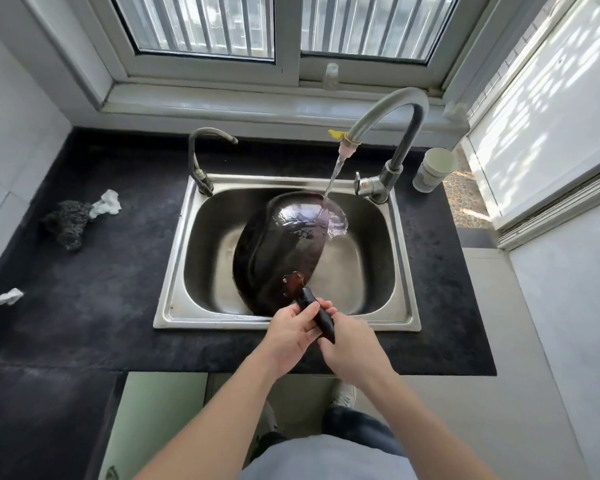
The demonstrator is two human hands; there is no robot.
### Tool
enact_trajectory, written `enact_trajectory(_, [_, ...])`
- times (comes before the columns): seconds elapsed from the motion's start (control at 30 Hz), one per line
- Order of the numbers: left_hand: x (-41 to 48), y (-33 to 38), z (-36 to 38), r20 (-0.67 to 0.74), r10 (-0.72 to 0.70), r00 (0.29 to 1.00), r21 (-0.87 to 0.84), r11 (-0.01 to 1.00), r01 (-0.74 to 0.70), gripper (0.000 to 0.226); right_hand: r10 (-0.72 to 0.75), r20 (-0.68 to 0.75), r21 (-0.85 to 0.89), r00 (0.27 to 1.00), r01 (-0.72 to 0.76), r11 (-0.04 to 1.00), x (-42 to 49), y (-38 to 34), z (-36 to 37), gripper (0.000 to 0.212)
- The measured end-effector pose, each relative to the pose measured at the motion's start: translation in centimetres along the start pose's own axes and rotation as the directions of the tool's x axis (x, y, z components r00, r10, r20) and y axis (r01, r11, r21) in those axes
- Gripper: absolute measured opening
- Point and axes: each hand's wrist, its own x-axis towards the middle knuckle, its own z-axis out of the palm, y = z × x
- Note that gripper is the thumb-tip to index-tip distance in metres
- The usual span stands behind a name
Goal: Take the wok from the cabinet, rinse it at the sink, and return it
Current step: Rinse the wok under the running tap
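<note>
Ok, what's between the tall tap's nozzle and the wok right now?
Only a stream of water, running from the nozzle onto the far rim of the tilted wok, seen in the head view.

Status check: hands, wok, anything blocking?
Both hands on the handle: left hand, right hand. Tilted wok in sink, tap water hitting its far rim. Nothing in the way.

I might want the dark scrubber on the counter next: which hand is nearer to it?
Left. The left hand holds the wok handle on the side facing the scrubber; the right hand holds its end, farther right.
</note>
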Motion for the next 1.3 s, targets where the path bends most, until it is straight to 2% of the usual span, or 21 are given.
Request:
enact_trajectory(0.3, [-0.4, 0.1, 0.5, -0.016, 0.050, 0.999, 0.165, 0.985, -0.046, 0.013, 0.018, 0.048, 0.165, 0.999, -0.025, 0.986, -0.6, 0.8, 0.1, 0.013])
enact_trajectory(0.4, [-0.2, 0.1, 0.8, -0.028, 0.064, 0.998, 0.276, 0.960, -0.054, 0.012, 0.026, 0.089, 0.286, 0.996, -0.050, 0.957, -0.8, 1.4, -0.2, 0.009])
enact_trajectory(0.57, [0.3, 0.0, 1.7, -0.079, 0.107, 0.991, 0.456, 0.888, -0.059, 0.018, 0.078, 0.209, 0.581, 0.975, -0.188, 0.792, -1.2, 1.9, -0.4, 0.013])
enact_trajectory(0.77, [0.7, -0.2, 3.0, -0.027, 0.110, 0.994, 0.458, 0.885, -0.086, 0.020, 0.072, 0.266, 0.796, 0.961, -0.261, 0.547, -1.7, 2.8, 0.0, 0.012])
enact_trajectory(0.87, [1.1, -0.5, 3.6, 0.029, 0.034, 0.999, 0.426, 0.904, -0.043, 0.011, 0.105, 0.259, 0.845, 0.960, -0.278, 0.457, -1.8, 3.7, 0.5, 0.012])
enact_trajectory(0.93, [1.5, -0.7, 4.0, 0.051, -0.017, 0.999, 0.442, 0.897, -0.007, 0.013, 0.121, 0.257, 0.860, 0.959, -0.284, 0.424, -1.8, 4.3, 0.6, 0.012])
enact_trajectory(1.1, [2.7, -1.2, 5.1, 0.033, -0.026, 0.999, 0.599, 0.801, 0.001, 0.019, 0.164, 0.255, 0.887, 0.953, -0.298, 0.353, -2.0, 5.2, 0.4, 0.015])
enact_trajectory(1.3, [4.0, -1.7, 6.0, 0.020, -0.015, 1.000, 0.730, 0.683, -0.004, 0.020, 0.183, 0.277, 0.923, 0.943, -0.314, 0.222, -2.1, 5.8, -0.3, 0.017])
